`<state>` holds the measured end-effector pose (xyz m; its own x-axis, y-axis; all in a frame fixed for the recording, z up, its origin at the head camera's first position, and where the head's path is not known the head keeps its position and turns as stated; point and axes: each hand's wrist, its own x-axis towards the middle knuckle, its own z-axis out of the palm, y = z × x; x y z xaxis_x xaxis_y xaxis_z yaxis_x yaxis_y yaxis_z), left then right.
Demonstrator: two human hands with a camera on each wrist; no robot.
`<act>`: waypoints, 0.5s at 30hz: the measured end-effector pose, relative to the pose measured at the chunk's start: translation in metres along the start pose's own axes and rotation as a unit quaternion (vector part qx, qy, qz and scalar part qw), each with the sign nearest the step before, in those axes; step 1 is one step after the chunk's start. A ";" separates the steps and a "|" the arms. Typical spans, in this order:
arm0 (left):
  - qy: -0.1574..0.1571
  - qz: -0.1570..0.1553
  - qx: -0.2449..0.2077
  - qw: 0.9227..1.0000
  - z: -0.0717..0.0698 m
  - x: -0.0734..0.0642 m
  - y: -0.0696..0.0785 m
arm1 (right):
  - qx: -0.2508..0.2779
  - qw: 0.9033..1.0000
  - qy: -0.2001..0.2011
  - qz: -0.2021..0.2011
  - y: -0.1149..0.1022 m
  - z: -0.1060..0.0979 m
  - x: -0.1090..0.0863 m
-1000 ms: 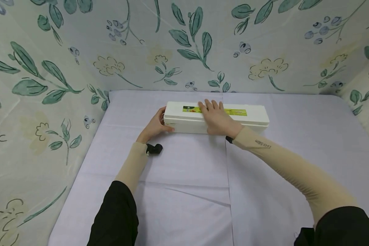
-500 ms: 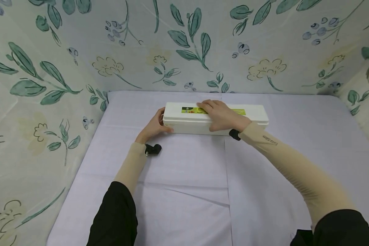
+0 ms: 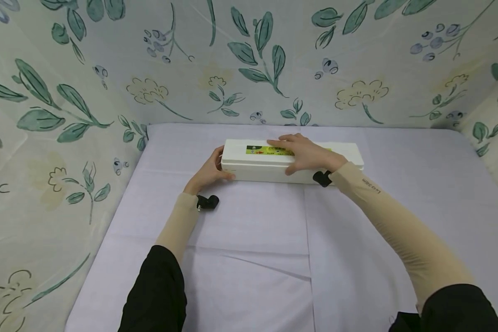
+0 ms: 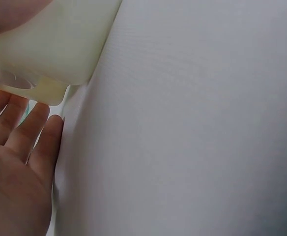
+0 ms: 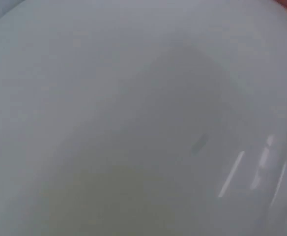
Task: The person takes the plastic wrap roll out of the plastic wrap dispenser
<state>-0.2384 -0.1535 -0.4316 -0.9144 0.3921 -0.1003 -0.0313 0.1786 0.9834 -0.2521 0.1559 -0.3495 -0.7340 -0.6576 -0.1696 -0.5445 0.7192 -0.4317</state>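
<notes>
A long white plastic box point(image 3: 257, 171) with a lid lies crosswise on the table, a yellow-green label point(image 3: 265, 150) along its top. My left hand point(image 3: 207, 171) grips its left end, thumb on the front face and fingers around behind. In the left wrist view, the fingers point(image 4: 35, 128) meet the box's end, where a clear curved part point(image 4: 13, 78) shows. Across the top lies my right hand point(image 3: 311, 154), fingers over the lid and thumb against the front, hiding much of the label. Glossy white box surface point(image 5: 133, 98) fills most of the right wrist view.
A white cloth point(image 3: 249, 267) with fold creases covers the table. Behind and to the left hangs a curtain point(image 3: 182, 60) printed with leaves and flowers. Small black wrist cameras sit at both wrists.
My right hand has slid a little to the right along the lid, its fingers drawn in from a wide spread. My left hand and the box stay in place.
</notes>
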 end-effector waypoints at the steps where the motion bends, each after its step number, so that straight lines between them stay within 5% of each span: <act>1: 0.002 0.001 0.004 1.000 0.000 0.002 -0.004 | 0.013 1.000 0.001 0.000 0.000 -0.001 0.000; 15: -0.003 0.010 0.002 1.000 -0.003 0.005 -0.012 | 0.039 0.999 0.018 -0.005 0.007 -0.003 0.001</act>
<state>-0.2436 -0.1562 -0.4438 -0.9126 0.4009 -0.0806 -0.0102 0.1747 0.9846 -0.2578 0.1612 -0.3497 -0.7437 -0.6550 -0.1337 -0.5198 0.6923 -0.5005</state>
